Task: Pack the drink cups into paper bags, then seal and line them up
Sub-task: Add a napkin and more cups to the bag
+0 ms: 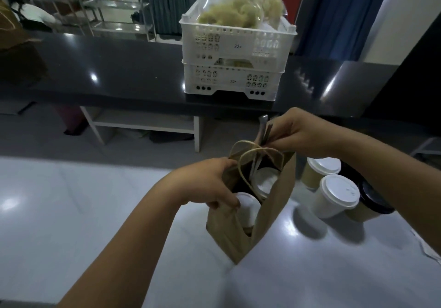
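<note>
- While the left hand (210, 183) clutches the left rim of a brown paper bag (274, 212) at lower centre of the frame, fingers curled over the paper edge, the bag stands upright and open on a white table (83, 212).
- The right hand (298, 133), just above the bag's mouth, pinches two thin grey straws (263, 128) between thumb and fingertips; their lower ends dip past the twine handles (250, 151) into the bag.
- Two drink cups with white lids sit inside the bag: the far cup (266, 181) deeper in, the near cup (247, 208) just beside the left hand's fingertips.
- At the right of the bag, on the same table, three more cups stand close together: a white-lidded kraft cup (323, 168), a white cup (336, 195) in front of it, and a black-lidded cup (374, 200) at the cluster's right edge.
- Beyond the table, a glossy black counter (107, 64) crosses the upper half of the frame, bearing two stacked white crates (226, 35); a clear sack of pale yellow food (241, 4) fills the top one.
</note>
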